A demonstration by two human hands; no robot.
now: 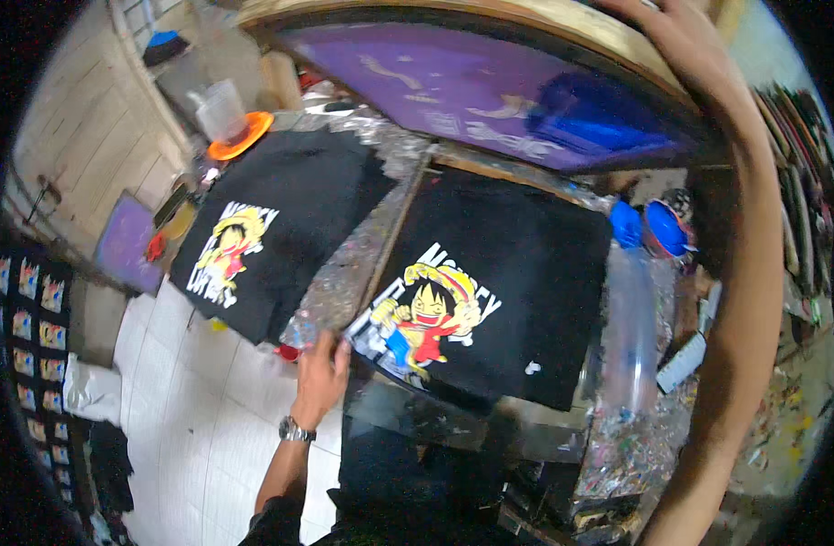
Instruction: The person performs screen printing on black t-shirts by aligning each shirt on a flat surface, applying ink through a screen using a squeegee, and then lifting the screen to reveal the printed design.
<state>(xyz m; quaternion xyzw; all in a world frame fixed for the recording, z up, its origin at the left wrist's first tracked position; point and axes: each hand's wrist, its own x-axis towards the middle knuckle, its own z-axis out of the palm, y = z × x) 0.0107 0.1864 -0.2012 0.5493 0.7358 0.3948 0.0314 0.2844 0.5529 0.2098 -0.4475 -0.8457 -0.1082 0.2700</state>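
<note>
Left of the black cloth (535, 237), another cloth (281, 200) is lying flat. At the black cloth's near left corner, the left hand (321, 380) is pointing forward; I can't tell if it's pinching. Past the black cloth, the purple screen (390, 82) is leaning, its long side running left to right. Farther from the cloth, the right hand (681, 32) is holding the screen, arm curving.

My black fabric panel (535, 273) bears a red, yellow, blue and white cartoon print (428, 318); my screen mesh (472, 82) is purple, partly blue.
</note>
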